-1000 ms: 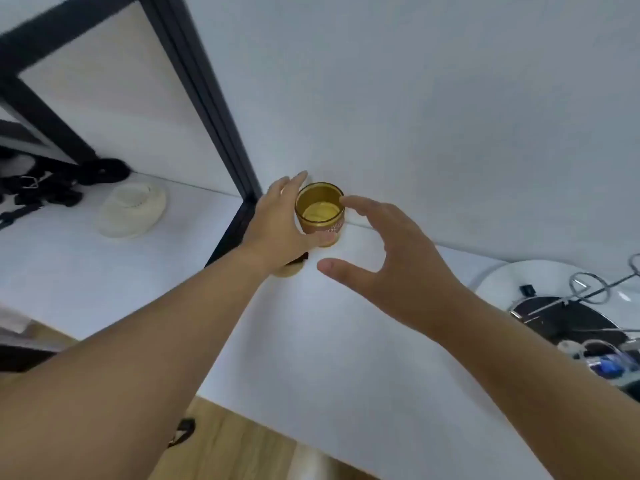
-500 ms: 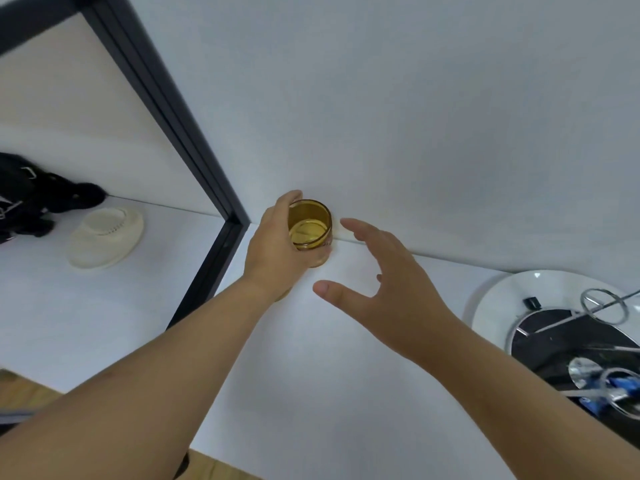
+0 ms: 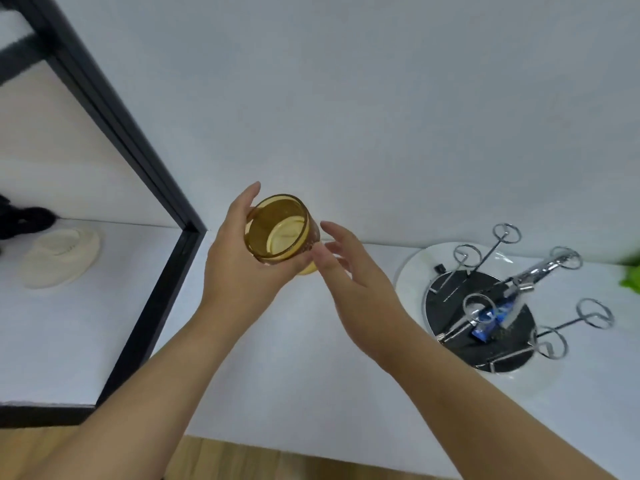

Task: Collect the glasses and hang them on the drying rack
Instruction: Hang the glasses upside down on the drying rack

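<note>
A white table (image 3: 263, 344) bears a drying rack (image 3: 485, 306) right of the right hand (image 3: 360, 289), near it.

Soft even light, mild blur, wide-angle edge distortion.

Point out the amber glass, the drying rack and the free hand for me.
amber glass (image 3: 277, 230), head view, inner wall below the rim.
drying rack (image 3: 478, 292), head view, black round base.
right hand (image 3: 360, 289), head view, back of the open hand.
</note>
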The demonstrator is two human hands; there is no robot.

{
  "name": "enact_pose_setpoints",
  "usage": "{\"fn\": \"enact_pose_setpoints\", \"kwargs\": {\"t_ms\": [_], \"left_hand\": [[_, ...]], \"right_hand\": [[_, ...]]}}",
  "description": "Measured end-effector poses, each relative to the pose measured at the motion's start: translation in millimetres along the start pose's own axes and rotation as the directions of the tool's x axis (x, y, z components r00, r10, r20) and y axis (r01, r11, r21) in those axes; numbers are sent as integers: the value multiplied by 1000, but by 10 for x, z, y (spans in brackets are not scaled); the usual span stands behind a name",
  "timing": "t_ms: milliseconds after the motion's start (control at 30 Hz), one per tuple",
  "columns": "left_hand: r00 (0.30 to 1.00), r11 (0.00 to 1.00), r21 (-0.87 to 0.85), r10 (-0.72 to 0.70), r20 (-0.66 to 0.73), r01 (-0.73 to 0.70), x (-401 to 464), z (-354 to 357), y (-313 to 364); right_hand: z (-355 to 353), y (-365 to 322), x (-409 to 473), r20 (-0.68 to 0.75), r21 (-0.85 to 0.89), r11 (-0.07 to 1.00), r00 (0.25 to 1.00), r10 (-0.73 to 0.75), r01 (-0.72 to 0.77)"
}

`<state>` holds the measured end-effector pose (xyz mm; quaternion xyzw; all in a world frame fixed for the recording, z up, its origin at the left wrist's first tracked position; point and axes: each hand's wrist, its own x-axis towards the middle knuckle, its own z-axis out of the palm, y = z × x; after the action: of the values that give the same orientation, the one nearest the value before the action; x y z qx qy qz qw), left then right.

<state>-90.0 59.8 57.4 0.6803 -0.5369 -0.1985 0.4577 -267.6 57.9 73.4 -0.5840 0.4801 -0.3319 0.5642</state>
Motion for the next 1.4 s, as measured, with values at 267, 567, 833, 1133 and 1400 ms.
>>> {"fn": "enact_pose_setpoints", "kwargs": {"t_ms": [267,567,833,1133,1400], "left_hand": [[992,992,-41,120,-26,-121,-620,219,867],[984,978,-120,176,18,-173,-1490,554,1812],[949,956,-256,208,237,-146,-1911,1024,2246],[963,973,-220,-2,271,64,-1768,1560,1924],[947,929,341,31,319,-145,-1445,1887,1188]], "right_hand": [[-452,-242,-622,-205,400,910,958,201,-105],[-1239,-209,-1468,77,772,579,944,321,-260],[-1872,99,-1783,103,872,456,978,180,-176],[-2292,563,-1959,-89,871,479,923,375,-111],[-2682,745,-1961,-598,469,866,784,165,176]]}}
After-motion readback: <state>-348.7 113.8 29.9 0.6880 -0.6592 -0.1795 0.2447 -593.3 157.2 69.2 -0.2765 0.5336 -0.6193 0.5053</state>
